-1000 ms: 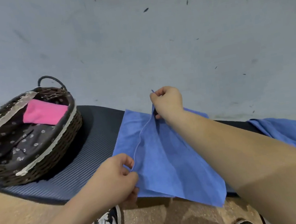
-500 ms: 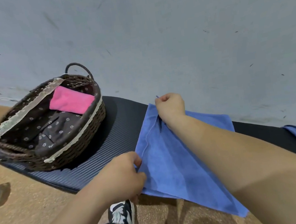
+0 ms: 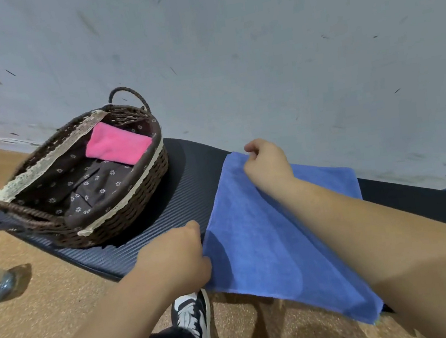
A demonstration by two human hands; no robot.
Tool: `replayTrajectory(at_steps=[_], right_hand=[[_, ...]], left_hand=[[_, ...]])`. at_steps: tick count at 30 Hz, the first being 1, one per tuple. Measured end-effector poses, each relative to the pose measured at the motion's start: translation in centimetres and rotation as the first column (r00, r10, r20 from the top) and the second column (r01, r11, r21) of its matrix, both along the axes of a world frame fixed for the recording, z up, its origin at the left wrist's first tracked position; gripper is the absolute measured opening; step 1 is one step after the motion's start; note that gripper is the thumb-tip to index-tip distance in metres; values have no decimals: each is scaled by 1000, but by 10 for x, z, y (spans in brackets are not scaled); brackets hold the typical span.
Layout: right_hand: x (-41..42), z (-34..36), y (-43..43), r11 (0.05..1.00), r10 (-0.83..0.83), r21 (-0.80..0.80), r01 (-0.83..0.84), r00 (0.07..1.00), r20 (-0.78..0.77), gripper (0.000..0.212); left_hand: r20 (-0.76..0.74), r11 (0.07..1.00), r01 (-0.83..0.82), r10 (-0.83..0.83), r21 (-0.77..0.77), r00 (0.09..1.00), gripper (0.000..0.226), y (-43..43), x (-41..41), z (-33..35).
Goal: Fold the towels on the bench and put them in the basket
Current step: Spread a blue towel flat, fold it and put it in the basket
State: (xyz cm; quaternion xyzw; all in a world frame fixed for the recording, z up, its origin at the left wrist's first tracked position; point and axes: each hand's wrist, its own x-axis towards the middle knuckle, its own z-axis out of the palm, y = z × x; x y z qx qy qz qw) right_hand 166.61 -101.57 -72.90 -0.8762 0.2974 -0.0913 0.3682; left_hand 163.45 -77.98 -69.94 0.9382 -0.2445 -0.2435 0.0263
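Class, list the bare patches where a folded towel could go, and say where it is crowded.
Free: inside the basket, nearer than the pink towel; the bench strip between basket and blue towel. Crowded: the spread towel, gripped by left hand and right hand.

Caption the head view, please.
The left hand and right hand hold a blue cloth towel beside a brown wicker basket.

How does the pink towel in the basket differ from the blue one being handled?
The pink towel lies in the basket, a small folded bundle; the blue towel is spread wider on the bench, its near edge hanging over. Nobody touches the pink towel; the left hand and right hand both hold the blue towel's edge. Both are plain cloths.
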Motion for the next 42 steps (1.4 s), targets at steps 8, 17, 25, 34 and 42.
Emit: replayTrajectory(at_steps=[8,17,25,34,42], right_hand=[[-99,-23,-47,912,126,-286,-296,863,-489,70],[-171,-24,-59,958,-23,-223,-179,728,-685,81],[-116,2,-62,935,104,-274,-224,914,-393,33],[-19,-10,-81,961,26,-256,-105,955,-296,26],[-12,-24,-87,990,-40,-138,-4,948,-314,17]], left_hand=[[63,998,69,-69,0,996,31,-18,-10,-4],[139,989,122,-110,-82,984,33,-43,-19,-15],[221,988,81,-50,-130,974,19,-46,-17,-26],[107,952,-14,48,-305,993,13,-36,-5,-42],[171,944,29,29,-329,985,13,-33,-11,-41]])
